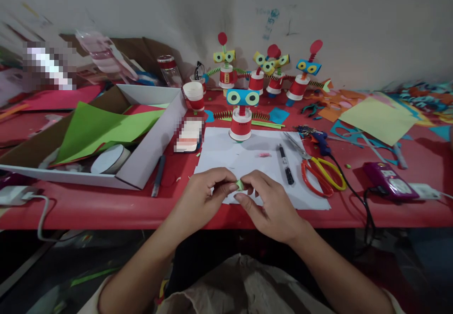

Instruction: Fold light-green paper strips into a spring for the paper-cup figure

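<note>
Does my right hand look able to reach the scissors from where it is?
Likely yes: the scissors lie to the right of your right hand, their near end uncovered, though that hand is presently at a small green piece.

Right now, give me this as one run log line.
left hand: pinching light-green paper piece | right hand: at it | below: white paper | beyond: paper-cup robot figure | rightward: black pen, scissors

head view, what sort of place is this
Probably a craft workspace: several cup figures with paper eyes stand on a red table, with scissors and what looks like a glue gun lying nearby.
</note>
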`<state>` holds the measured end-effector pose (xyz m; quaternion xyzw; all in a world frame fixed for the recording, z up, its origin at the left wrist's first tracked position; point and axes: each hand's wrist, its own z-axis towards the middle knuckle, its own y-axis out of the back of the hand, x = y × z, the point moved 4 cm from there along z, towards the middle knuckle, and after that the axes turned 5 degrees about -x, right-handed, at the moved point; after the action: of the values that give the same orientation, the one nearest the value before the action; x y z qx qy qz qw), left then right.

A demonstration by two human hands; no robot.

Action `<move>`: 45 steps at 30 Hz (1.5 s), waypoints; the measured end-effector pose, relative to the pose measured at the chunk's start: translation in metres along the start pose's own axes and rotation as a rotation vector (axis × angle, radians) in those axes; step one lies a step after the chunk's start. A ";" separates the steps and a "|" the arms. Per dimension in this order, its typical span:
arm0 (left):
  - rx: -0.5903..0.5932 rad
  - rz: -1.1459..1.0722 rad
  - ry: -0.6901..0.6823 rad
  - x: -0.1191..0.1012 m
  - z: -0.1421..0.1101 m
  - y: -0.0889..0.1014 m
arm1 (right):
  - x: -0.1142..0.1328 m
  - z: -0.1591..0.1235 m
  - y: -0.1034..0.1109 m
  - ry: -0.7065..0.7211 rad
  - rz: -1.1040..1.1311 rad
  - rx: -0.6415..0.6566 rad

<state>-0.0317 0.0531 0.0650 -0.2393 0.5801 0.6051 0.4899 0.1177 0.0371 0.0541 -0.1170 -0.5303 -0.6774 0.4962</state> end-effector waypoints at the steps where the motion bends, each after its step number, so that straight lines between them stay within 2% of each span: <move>1: -0.011 -0.001 -0.006 -0.001 -0.001 0.001 | 0.000 0.001 -0.001 -0.015 -0.001 0.000; 4: -0.003 0.021 -0.029 -0.003 -0.003 0.002 | 0.001 0.002 -0.003 -0.020 0.057 0.011; 9: 0.175 0.054 -0.035 -0.004 -0.001 -0.001 | 0.004 0.004 -0.004 -0.016 0.171 0.025; 13: 0.218 0.053 -0.073 -0.005 0.003 0.001 | 0.002 0.005 -0.004 -0.111 0.293 0.026; 20: 0.260 -0.157 -0.027 -0.001 0.011 0.000 | -0.008 0.006 -0.014 -0.264 0.593 0.039; 23: 0.178 -0.223 0.033 0.007 0.014 -0.004 | -0.018 0.009 -0.019 -0.281 0.594 -0.044; 25: 0.032 -0.273 0.070 0.014 0.015 -0.006 | -0.026 0.012 -0.021 -0.290 0.562 -0.140; 28: -0.157 -0.356 0.043 0.022 0.012 -0.009 | -0.032 0.015 -0.022 -0.236 0.509 -0.222; 31: -0.243 -0.424 0.055 0.027 0.007 -0.015 | -0.033 0.016 -0.020 -0.140 0.426 -0.237; 35: -0.340 -0.441 0.086 0.036 0.008 -0.021 | -0.038 0.014 -0.017 -0.143 0.331 -0.200; 38: -0.370 -0.261 0.042 0.045 0.015 -0.022 | -0.050 0.012 -0.012 -0.199 0.224 -0.165; 41: -0.309 -0.007 0.020 0.055 0.020 -0.024 | -0.066 0.006 -0.007 -0.294 0.133 -0.155; 45: -0.236 0.177 0.133 0.070 0.013 -0.021 | -0.079 -0.004 -0.005 -0.349 0.090 -0.153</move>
<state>-0.0384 0.0846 -0.0020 -0.2825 0.5551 0.6927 0.3637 0.1534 0.0768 -0.0043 -0.2938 -0.5494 -0.6622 0.4163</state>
